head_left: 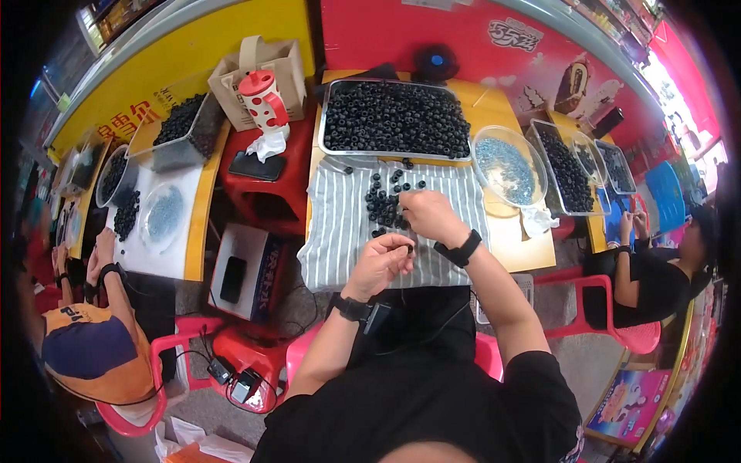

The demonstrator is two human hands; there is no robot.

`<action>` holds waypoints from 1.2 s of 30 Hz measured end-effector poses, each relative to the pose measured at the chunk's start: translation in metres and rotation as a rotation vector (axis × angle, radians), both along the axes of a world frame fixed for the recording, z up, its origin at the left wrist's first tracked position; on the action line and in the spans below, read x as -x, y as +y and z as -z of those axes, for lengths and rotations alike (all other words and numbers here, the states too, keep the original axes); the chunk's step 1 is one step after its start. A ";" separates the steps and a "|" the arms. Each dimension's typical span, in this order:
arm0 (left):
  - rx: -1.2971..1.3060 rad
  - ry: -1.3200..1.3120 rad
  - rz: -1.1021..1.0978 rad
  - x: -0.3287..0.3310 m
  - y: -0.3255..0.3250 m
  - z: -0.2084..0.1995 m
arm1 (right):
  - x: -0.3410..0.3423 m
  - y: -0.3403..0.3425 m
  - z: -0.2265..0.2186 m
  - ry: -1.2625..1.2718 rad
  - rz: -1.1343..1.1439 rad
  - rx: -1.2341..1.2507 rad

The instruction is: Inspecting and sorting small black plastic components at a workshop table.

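Observation:
My left hand point(381, 267) is closed near the front of a grey striped cloth point(332, 224), pinching a small black ring-like piece point(410, 249) at its fingertips. Just beyond it, my right hand point(434, 215) has its fingers pressed together at the right edge of a loose pile of black pieces point(380, 202); what they hold, if anything, is hidden. Behind the cloth stands a clear tray point(327, 139) filled with the same round, holed black pieces. To its right, a round clear dish point(543, 185) holds tiny bluish translucent bits.
A crumpled tissue point(538, 222) lies by the dish. On a red stool point(255, 201) at left sit a phone point(258, 167), a spotted cup point(264, 104) and a paper bag point(289, 73). People work at side tables, a clear bin point(171, 157) on the left one. A dark fan point(437, 63) stands behind.

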State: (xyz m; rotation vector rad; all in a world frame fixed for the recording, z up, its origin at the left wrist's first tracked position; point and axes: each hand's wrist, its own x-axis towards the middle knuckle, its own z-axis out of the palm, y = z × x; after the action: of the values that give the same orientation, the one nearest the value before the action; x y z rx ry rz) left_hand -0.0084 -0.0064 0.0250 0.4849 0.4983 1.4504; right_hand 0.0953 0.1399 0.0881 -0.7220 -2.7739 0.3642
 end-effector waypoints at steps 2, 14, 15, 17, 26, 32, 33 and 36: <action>-0.008 -0.030 0.007 0.000 -0.001 0.005 | -0.013 -0.010 -0.007 0.033 0.040 0.008; -0.033 -0.034 -0.010 0.001 -0.002 0.004 | -0.105 0.051 -0.023 0.268 0.414 -0.001; -0.036 -0.042 -0.009 0.000 -0.001 0.003 | -0.115 0.072 -0.022 0.300 0.473 -0.053; -0.027 -0.038 -0.002 -0.001 0.000 0.001 | -0.136 0.111 -0.011 0.182 0.536 -0.084; -0.035 -0.049 -0.006 -0.003 0.003 0.002 | -0.156 0.159 0.040 -0.011 0.498 -0.108; -0.033 -0.073 -0.023 -0.002 0.000 0.006 | -0.111 0.054 -0.012 0.568 0.370 0.423; -0.030 -0.073 -0.027 -0.001 0.000 0.007 | -0.098 0.024 -0.014 0.621 0.350 0.592; -0.030 -0.091 -0.043 -0.002 0.000 0.008 | -0.064 -0.051 -0.015 0.648 0.203 0.683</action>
State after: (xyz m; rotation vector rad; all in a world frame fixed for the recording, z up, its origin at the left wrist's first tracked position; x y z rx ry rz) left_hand -0.0066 -0.0068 0.0169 0.4324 0.4173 1.5161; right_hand 0.1591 0.0891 0.1032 -0.8208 -1.9260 1.2718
